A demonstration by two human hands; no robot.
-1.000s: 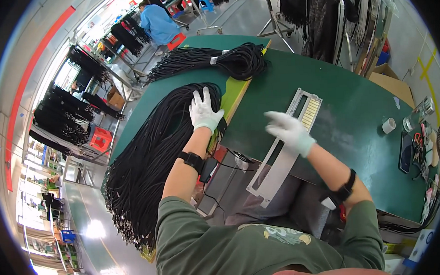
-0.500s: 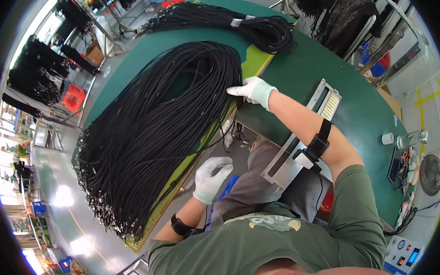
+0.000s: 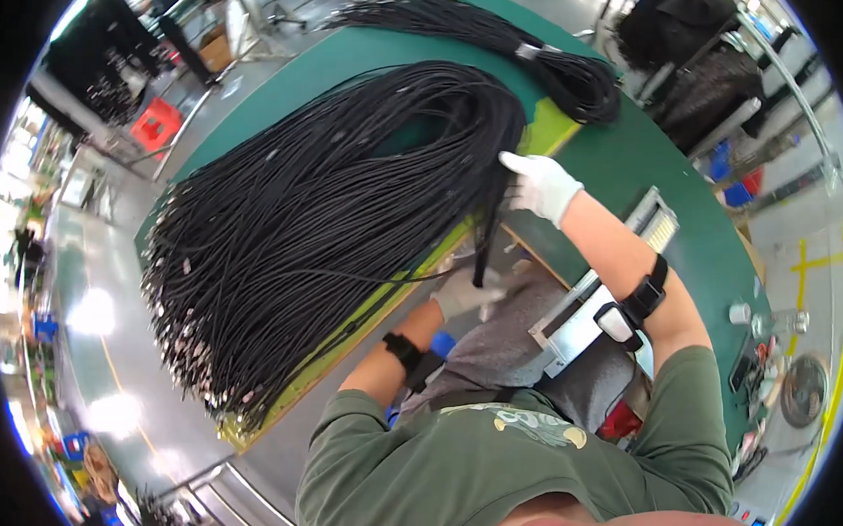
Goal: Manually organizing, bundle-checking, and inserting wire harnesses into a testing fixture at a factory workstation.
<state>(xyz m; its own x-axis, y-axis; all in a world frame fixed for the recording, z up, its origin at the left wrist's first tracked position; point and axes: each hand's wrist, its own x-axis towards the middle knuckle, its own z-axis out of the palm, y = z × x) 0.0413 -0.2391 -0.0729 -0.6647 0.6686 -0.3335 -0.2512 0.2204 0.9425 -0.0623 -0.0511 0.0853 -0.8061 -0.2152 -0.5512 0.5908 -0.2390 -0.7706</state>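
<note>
In the head view, finding a large bundle of black cords (image 3: pixel 344 201) lying across the left of the green table (image 3: pixel 666 163), over a yellow-green board (image 3: pixel 559 133), with its looped end to the right and its fanned ends to the left. Resting the right hand (image 3: pixel 542 184) at the loop's near right edge, thumb apart from the fingers; not being able to tell whether gripping any cord. Placing the blurred left hand (image 3: pixel 465 294) at the foot of a hanging strand (image 3: pixel 485 241); not being able to tell its grip either. Judging the bundle heavy as a mass, limp, probably slippery, prone to tangling, hardly fragile; favouring a hold around the gathered loop, not the loose ends.
</note>
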